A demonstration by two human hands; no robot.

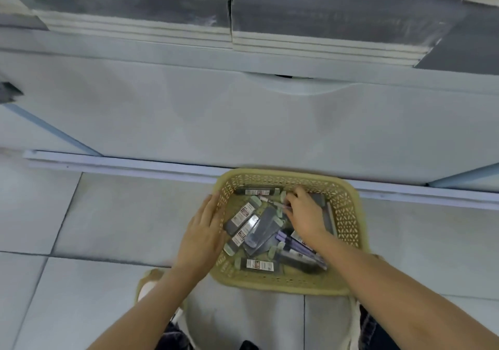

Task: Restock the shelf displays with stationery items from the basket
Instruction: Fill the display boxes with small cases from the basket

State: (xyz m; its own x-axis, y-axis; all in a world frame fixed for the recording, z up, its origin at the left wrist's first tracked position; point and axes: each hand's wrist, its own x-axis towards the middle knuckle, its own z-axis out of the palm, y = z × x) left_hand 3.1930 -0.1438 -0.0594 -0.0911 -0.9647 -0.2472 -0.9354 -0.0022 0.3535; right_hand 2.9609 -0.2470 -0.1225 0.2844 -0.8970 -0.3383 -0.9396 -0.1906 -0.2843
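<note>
Yellow lattice plastic basket (pixel 348 206) sits on the pale tiled floor (pixel 108 214), tight against the white base panel (pixel 243 123) of the shelf unit, within easy reach. Inside is a jumble of dark blister-packed stationery packs (pixel 260 228), with purple pens (pixel 294 241) toward the near right. Left hand (pixel 205 228) lies flat on the basket's left wall, fingers straight, grip wide, holding nothing. It is probably bracing the basket against sliding. Right hand (pixel 305 214) is down in the far half, grip narrow, fingers curled round a thin pale item (pixel 280 205), kind too small to tell. Stacks of grey-covered pads (pixel 324 12) fill the shelf above. Judged step: picking out stock, shelving not yet begun.
</note>
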